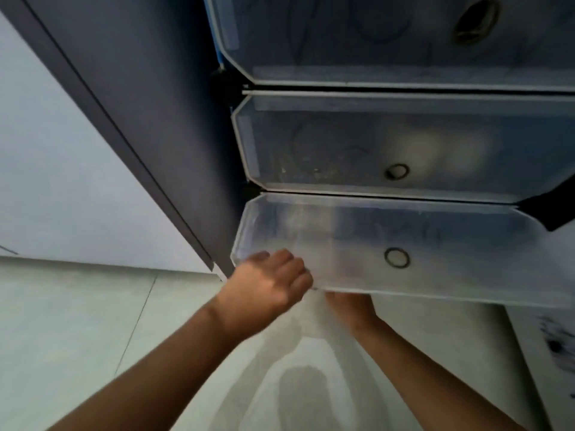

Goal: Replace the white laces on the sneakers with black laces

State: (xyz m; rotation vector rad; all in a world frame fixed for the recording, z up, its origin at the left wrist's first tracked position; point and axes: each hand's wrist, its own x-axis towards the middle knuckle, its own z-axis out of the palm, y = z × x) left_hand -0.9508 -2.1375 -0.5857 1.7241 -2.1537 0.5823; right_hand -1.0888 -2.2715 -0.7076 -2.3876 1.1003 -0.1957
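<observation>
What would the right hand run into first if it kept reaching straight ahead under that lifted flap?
Probably the inside of the bottom compartment. The right hand is already partly hidden beneath the raised translucent door, so what lies beyond cannot be seen.

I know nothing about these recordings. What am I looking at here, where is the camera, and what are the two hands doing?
There is no machine here: a person wears a camera on the head, so the one picture looks forward and down along their own arms. In front stands a stack of cloudy plastic shoe cupboards, each with a flap door and a ring pull. The lowest door is tilted up and open. The left hand has its fingers curled round the door's lower left edge, holding it up. The right hand reaches under the door into the cupboard; its fingers are hidden, so its grip cannot be told. Pale shapes show faintly behind the middle door. No sneakers or laces are clearly visible yet. Below is a tiled floor.
</observation>
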